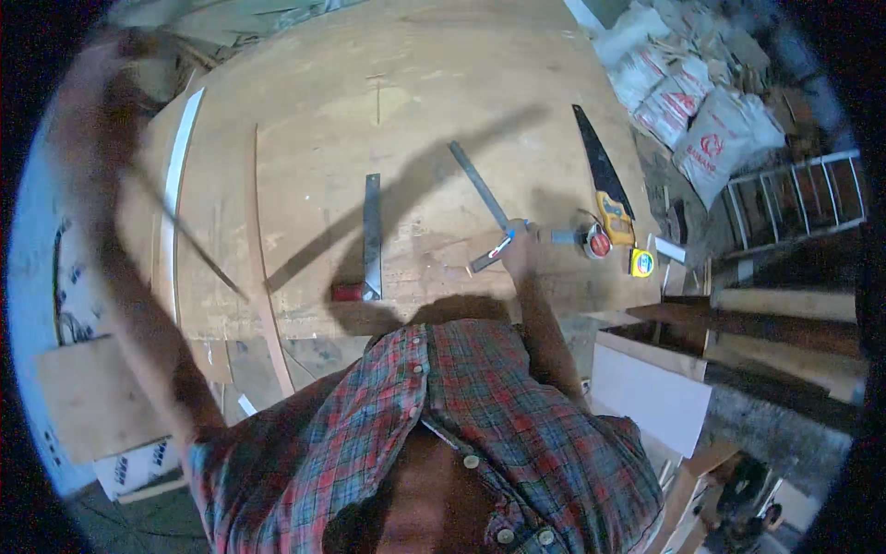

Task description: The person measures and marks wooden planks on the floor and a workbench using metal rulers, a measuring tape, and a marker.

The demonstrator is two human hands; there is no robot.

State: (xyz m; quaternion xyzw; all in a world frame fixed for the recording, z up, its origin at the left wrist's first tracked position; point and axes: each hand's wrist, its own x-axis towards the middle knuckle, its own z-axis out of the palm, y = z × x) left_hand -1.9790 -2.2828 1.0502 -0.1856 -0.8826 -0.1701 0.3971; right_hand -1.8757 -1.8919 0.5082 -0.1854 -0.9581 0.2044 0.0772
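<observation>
My left arm reaches up at the far left; my left hand (pixel 106 88) is smeared by motion and its fingers cannot be made out. A thin dark stick (pixel 203 249) slants from behind that arm down over the board; whether the hand holds it cannot be told. My right hand (pixel 520 247) is low over the wooden board (pixel 406 120), fingers closed round a white and blue pen (pixel 501 246). Beside those fingers lies a dark metal try square (pixel 477 183). Another square with a red stock (pixel 348 293) and steel blade (pixel 373 226) lies left of it.
Right of my right hand are a grey flat metal piece (pixel 563 236), a round red-faced tape measure (pixel 598 243), a yellow tape measure (pixel 641 262) and a yellow-handled handsaw (pixel 615 217). Long strips (pixel 254 203) lie at left. Sacks (pixel 711 143) and a ladder (pixel 798 203) stand beyond the right edge.
</observation>
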